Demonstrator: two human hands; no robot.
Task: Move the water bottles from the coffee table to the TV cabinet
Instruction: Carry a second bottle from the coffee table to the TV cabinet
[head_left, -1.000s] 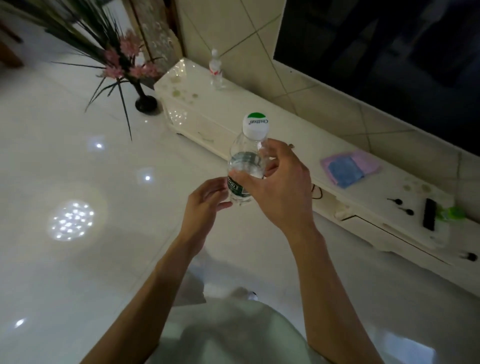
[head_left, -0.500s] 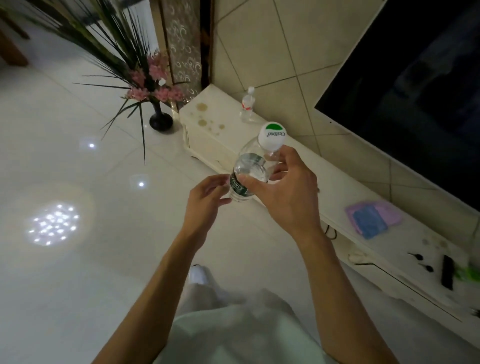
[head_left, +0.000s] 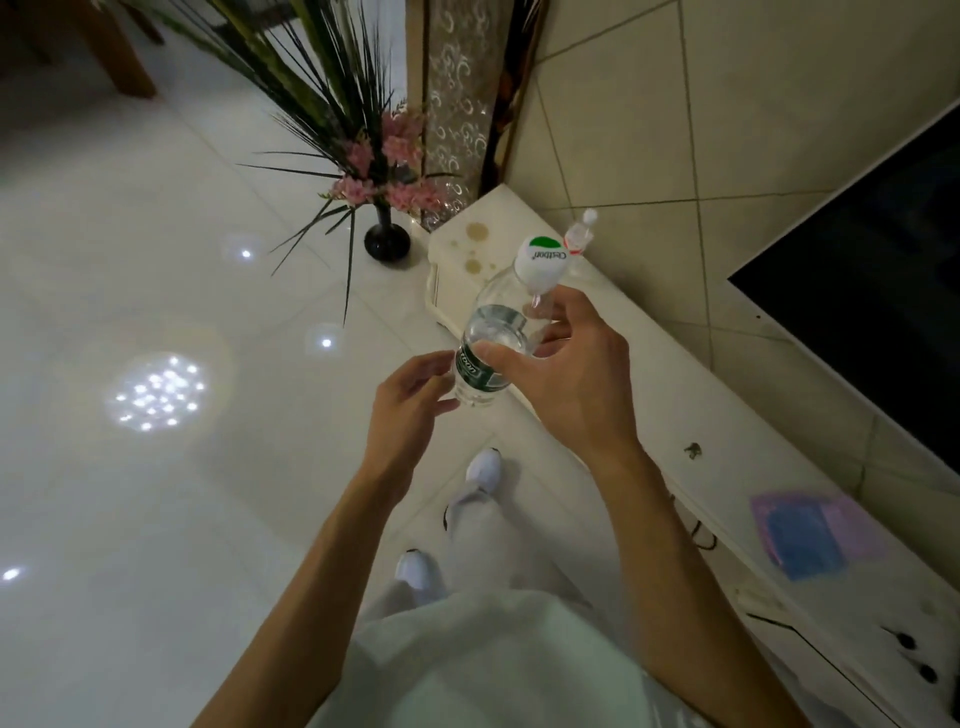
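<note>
A clear water bottle (head_left: 493, 332) with a white cap and dark green label is tilted in the air over the front edge of the white TV cabinet (head_left: 639, 384). My right hand (head_left: 566, 374) grips it around the upper body, thumb on the label. My left hand (head_left: 410, 400) hovers just left of the bottle's base, fingers loosely curved, fingertips touching or nearly touching it. A second small bottle (head_left: 581, 236) with a red label stands upright at the cabinet's far end by the wall.
A black vase (head_left: 387, 244) with pink flowers and long leaves stands on the floor left of the cabinet. A pink and blue cloth (head_left: 815, 530) and small dark items (head_left: 914, 654) lie on the cabinet to the right. The dark TV (head_left: 872, 291) hangs above. Glossy tile floor lies left.
I have walked closer to the cabinet, and the bottle in my right hand now hangs over its front edge. Both hands keep the same positions on and beside the bottle.
</note>
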